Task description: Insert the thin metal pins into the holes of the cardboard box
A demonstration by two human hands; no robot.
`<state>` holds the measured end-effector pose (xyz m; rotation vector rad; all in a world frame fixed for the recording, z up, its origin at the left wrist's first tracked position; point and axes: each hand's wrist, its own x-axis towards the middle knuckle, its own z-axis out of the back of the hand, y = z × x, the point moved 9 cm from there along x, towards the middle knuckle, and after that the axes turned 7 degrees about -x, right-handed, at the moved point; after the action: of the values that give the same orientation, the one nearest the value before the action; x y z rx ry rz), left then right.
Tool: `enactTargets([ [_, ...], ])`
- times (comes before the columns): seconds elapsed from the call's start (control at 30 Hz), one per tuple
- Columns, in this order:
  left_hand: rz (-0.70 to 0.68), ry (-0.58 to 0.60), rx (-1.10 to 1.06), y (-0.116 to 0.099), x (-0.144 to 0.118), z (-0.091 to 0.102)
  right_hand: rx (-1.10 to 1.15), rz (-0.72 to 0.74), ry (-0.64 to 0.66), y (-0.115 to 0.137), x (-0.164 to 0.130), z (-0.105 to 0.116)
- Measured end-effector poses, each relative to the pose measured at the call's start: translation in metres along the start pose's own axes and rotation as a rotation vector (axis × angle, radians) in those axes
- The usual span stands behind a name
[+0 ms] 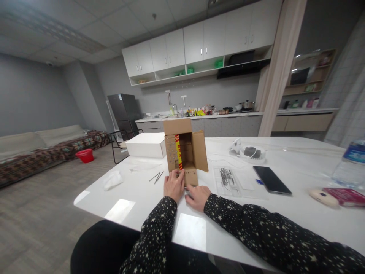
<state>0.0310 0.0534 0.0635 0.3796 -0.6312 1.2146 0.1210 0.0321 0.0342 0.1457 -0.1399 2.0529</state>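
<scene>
A cardboard box point(186, 147) lies on the table with its open end towards me and its flaps spread. Small metal bits dot its left flap point(171, 152), beside a yellow and red tape strip. Along the lower flap point(191, 178) runs a row of small dark marks. My left hand point(174, 185) is at this flap's left corner, fingers bent and closed together; whatever they pinch is too small to make out. Resting low on the table, my right hand point(198, 196) touches the flap's near edge with an outstretched finger, its fingers apart.
Tweezer-like metal tools point(157, 177) and crumpled white plastic point(113, 180) lie to the left. A white box point(146, 145) stands behind them. On the right are a clear tray of small metal parts point(227, 180), a phone point(272, 180), a maroon box point(346, 196) and a water bottle point(350, 161).
</scene>
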Motion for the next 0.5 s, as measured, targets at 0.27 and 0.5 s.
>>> enactTargets([
  [0.27,0.019,0.015,-0.007,0.0016,-0.0020,-0.0039,0.006,0.001,-0.001,-0.0003,0.0015,-0.0031],
  [0.5,0.026,0.057,0.025,0.0012,-0.0036,-0.0057,0.021,0.005,0.005,0.0003,0.0014,-0.0018],
])
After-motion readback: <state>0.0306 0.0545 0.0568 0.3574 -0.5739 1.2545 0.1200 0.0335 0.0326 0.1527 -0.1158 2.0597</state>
